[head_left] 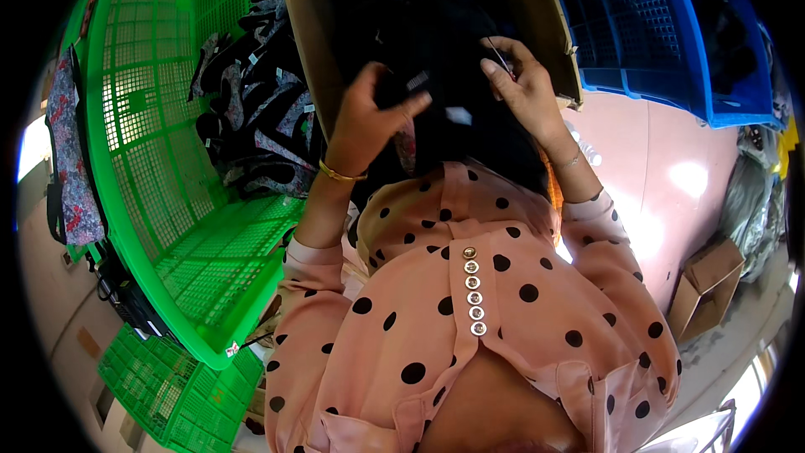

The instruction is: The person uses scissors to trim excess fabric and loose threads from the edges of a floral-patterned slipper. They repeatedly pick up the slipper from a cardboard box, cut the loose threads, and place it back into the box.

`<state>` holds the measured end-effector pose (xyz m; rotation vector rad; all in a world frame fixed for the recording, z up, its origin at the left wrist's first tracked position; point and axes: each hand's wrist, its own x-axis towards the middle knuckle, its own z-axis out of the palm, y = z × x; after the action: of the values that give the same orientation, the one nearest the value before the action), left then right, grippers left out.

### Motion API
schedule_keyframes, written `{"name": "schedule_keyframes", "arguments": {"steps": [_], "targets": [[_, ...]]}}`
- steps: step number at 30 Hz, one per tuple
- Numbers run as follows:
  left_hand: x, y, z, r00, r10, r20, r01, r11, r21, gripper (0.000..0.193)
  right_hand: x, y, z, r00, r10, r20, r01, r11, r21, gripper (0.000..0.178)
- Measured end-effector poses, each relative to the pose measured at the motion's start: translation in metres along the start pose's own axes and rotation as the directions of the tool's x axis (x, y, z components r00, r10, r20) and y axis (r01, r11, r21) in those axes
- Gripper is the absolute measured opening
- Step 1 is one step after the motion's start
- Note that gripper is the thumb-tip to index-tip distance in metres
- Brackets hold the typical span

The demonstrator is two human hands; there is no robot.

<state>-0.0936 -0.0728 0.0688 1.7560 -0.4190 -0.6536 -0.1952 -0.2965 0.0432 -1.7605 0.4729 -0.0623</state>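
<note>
By a pinkish floor (625,122), a green crate (126,109) holds patterned pieces (268,109), seemingly done, dark cloth (411,21) apparently left below left hand (369,117) and right hand (527,88), apart, grip unclear.

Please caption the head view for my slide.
Left hand and right hand at black, white-labelled fabric beside green plastic mesh crate.

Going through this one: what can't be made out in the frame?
All in the head view:
Dark fabric between left hand and right hand: shadow and blur hide its outline.
White patch on it: blur hides any print.
Cardboard box: far end cut off by the upper edge, contents lost in shadow.
Blue crate: cut off by the upper edge.
</note>
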Motion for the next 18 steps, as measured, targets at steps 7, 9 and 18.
{"name": "schedule_keyframes", "arguments": {"steps": [7,9,18], "targets": [[-0.010,0.043,-0.010,0.950,-0.292,-0.113,0.118,0.667,-0.735,0.026,-0.069,-0.050,-0.012,0.923,-0.232,0.309,0.337,0.873,-0.352,0.065],[-0.022,0.043,-0.006,0.941,-0.334,-0.060,0.167,0.609,-0.775,0.027,-0.076,-0.041,-0.006,0.903,-0.350,0.251,0.421,0.840,-0.342,0.062],[-0.077,0.046,-0.034,0.825,-0.472,0.309,0.522,0.847,-0.100,0.033,-0.092,-0.008,-0.020,0.952,-0.181,0.247,0.173,0.983,0.055,0.043]]}}
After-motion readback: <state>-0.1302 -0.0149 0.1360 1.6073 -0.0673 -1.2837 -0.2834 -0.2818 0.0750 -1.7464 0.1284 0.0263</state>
